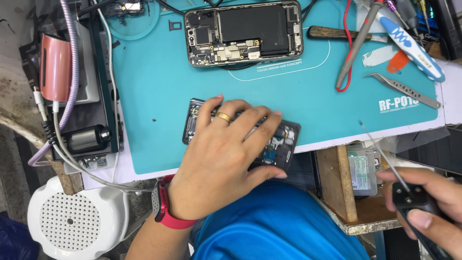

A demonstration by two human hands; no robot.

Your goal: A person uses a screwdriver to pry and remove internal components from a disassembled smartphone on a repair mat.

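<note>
- Teal repair mat [159,96] is covering the table, carrying everything.
- Opened smartphone [244,32] is lying at the mat's far edge, circuitry showing.
- Left hand [219,159] is pressing flat, fingers spread, on a second opened phone [279,144] at the near edge.
- Right hand [428,212] is gripping a thin-tipped black tool [409,195] off the mat.

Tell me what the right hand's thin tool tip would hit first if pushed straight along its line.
Probably the teal mat near its front edge: the tool in the right hand points up-left there. Its height is unclear.
</note>
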